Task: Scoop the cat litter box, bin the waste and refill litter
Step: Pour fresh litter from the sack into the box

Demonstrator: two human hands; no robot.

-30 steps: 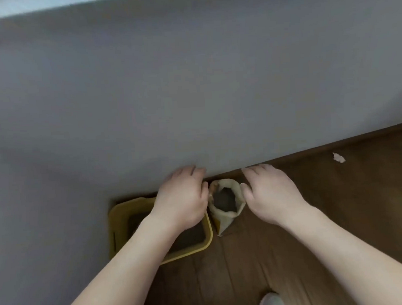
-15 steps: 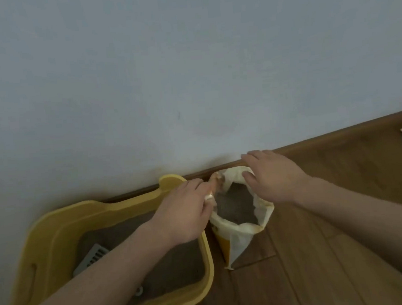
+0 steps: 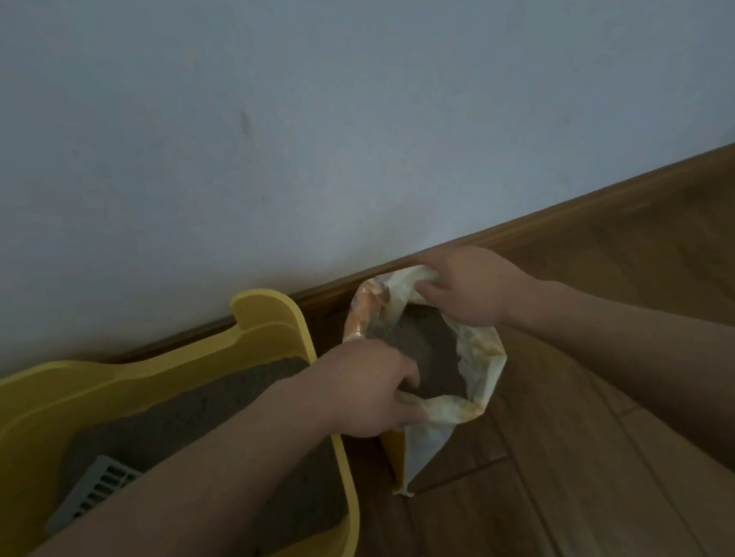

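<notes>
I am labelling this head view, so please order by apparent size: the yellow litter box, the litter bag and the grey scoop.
1. yellow litter box, largest, though partly cut off by the frame.
2. litter bag, smaller.
3. grey scoop, smallest; an arm covers part of it, so its full size is unsure.

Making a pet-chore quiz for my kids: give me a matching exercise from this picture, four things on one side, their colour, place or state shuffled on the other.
1 litter box
2 scoop
3 litter bag
4 right hand

A grips the bag's far edge
B yellow, beside the wall
C grey, lying on the litter
D open-mouthed, on the wooden floor

Pairs: 1-B, 2-C, 3-D, 4-A
</notes>
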